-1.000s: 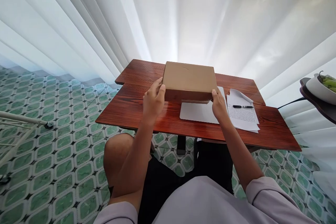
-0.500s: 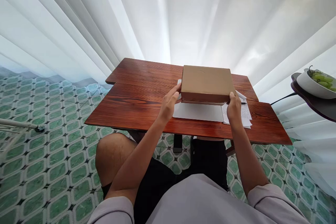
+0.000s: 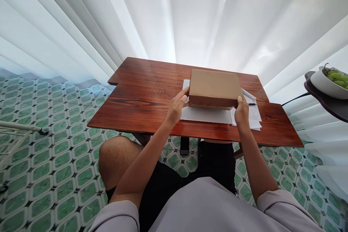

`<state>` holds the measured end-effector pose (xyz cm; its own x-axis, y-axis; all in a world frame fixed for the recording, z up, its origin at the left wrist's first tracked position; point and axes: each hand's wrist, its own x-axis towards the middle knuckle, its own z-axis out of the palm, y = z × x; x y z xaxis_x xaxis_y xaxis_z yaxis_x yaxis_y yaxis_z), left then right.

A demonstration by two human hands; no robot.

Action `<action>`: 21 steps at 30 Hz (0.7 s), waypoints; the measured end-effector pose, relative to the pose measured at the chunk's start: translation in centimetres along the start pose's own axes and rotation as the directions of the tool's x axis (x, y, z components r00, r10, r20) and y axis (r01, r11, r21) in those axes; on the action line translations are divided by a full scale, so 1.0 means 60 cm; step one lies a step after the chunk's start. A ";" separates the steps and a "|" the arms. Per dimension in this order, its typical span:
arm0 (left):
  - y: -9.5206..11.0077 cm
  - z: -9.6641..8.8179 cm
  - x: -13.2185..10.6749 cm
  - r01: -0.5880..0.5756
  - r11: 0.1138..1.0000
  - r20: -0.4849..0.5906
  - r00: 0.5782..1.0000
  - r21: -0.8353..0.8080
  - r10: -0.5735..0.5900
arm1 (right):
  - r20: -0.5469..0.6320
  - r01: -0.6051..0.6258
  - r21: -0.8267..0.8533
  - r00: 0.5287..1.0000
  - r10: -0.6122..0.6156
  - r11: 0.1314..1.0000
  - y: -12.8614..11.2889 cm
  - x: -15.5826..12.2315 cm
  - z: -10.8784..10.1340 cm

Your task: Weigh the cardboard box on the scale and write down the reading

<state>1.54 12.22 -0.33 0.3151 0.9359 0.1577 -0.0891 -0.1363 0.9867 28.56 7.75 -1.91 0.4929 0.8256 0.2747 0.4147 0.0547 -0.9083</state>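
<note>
A closed brown cardboard box (image 3: pixel 214 85) is held between my two hands, over the right half of the wooden table. My left hand (image 3: pixel 176 107) grips its left side, fingers along the edge. On the front right corner, my right hand (image 3: pixel 241 111) is closed with the thumb on top. Beneath the box lies a flat silver-white panel (image 3: pixel 208 116), partly covered, so I cannot tell what it is. Sheets of handwritten paper (image 3: pixel 254 116) sit beside it at the right, with a dark pen (image 3: pixel 252 104) on them.
The reddish-brown wooden table (image 3: pixel 136 96) has a stepped outline. At the right, a white bowl of green grapes (image 3: pixel 327 84) stands on a dark stand (image 3: pixel 320 99). White curtains (image 3: pixel 174 14) hang behind. A white metal frame on a caster (image 3: pixel 43 131) is at the left.
The view has shifted slightly. Both hands keep hold of the box, which appears a little lower over the panel.
</note>
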 end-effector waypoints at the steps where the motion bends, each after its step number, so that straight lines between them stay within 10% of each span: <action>1: -0.001 0.000 0.000 0.003 1.000 0.000 1.000 0.005 -0.003 | 0.002 0.009 0.000 1.000 -0.009 1.000 0.004 0.001 0.000; 21: -0.012 -0.001 0.001 0.039 0.999 0.016 0.999 -0.009 -0.039 | 0.014 0.030 -0.025 0.999 -0.029 0.999 0.018 -0.003 -0.003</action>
<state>1.58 12.38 -1.02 0.3332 0.9352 0.1198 -0.0850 -0.0967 0.9917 29.05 7.59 -2.87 0.4694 0.8317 0.2966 0.4484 0.0649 -0.8915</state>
